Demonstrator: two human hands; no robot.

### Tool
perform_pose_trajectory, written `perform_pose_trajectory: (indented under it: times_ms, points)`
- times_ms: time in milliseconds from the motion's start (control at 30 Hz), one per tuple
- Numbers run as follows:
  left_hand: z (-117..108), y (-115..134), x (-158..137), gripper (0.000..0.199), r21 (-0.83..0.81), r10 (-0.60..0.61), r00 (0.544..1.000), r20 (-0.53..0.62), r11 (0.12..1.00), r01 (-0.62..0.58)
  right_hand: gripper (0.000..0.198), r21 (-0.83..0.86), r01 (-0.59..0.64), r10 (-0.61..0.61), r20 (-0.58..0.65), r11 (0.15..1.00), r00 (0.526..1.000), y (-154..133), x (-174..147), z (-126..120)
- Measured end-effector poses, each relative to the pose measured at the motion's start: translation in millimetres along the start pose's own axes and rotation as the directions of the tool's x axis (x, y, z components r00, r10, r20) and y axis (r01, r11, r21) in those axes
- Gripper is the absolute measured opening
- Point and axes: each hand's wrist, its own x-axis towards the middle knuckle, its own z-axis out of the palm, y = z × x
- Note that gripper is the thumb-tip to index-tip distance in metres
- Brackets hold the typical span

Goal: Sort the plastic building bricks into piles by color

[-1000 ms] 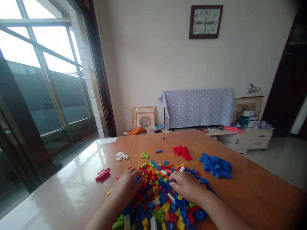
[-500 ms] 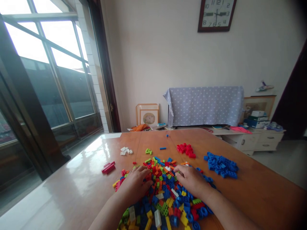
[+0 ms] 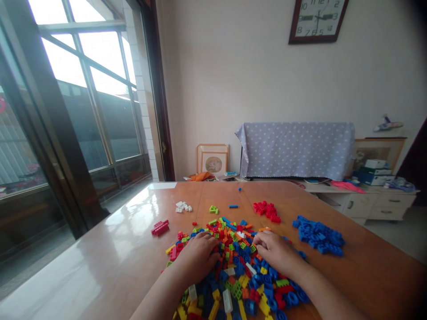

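Note:
A heap of mixed toy building bricks in blue, red, yellow, green, orange and white spreads across the near part of the table. My left hand lies over the heap's left side, thumb apart from the fingers, with no brick seen in its grasp. On the right side of the heap, my right hand has its fingers curled down among the bricks. Whatever its fingertips may hold is hidden. Both forearms reach in from the near edge and cover part of the heap.
Around the heap on the wooden table lie sorted groups: white bricks, green bricks, pink bricks, red bricks and a larger blue pile. A single blue brick lies farther back.
The camera view has turned slightly left, so everything sits farther right. My right hand's fingers look more curled. Both hands stay over the heap.

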Motion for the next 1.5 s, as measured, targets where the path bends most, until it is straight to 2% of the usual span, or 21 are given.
perform_pose_trajectory:
  times_ms: [233, 533, 700, 900, 1200, 1267, 1500]
  points:
    - [-3, 3, 0, 0.015, 0.059, 0.000, 1.000, 0.014, 0.998, 0.000, 0.013, 0.014, 0.019, -0.019, 0.011, 1.000, 1.000, 6, 0, 3]
    - [1, 1, -2, 0.016, 0.046, -0.024, 0.999, -0.037, 0.999, 0.026, 0.018, 0.053, 0.059, -0.061, 0.029, 0.997, 0.998, 15, 3, 10]
    - [-3, 2, -1, 0.023, -0.122, -0.058, 0.994, -0.091, 0.991, 0.047, 0.020, 0.071, 0.046, -0.047, 0.011, 0.996, 0.999, 18, 3, 12]
    - [-1, -2, 3, 0.030, -0.397, -0.125, 0.982, -0.143, 0.916, 0.059, 0.020, 0.080, 0.043, -0.043, -0.006, 0.996, 0.999, 14, 2, 10]
    - [8, -11, 7, 0.038, -0.609, -0.151, 0.988, -0.039, 0.788, 0.096, 0.021, 0.074, 0.031, -0.031, -0.005, 0.997, 1.000, 11, 1, 6]
    - [7, -11, 6, 0.037, -0.605, -0.144, 0.989, -0.032, 0.791, 0.096, 0.021, 0.072, 0.031, -0.031, -0.003, 0.997, 1.000, 11, 1, 5]
    - [-6, -1, 5, 0.026, -0.416, -0.132, 0.986, -0.103, 0.906, 0.078, 0.019, 0.103, 0.044, -0.039, -0.044, 0.994, 0.998, 9, 1, 1]
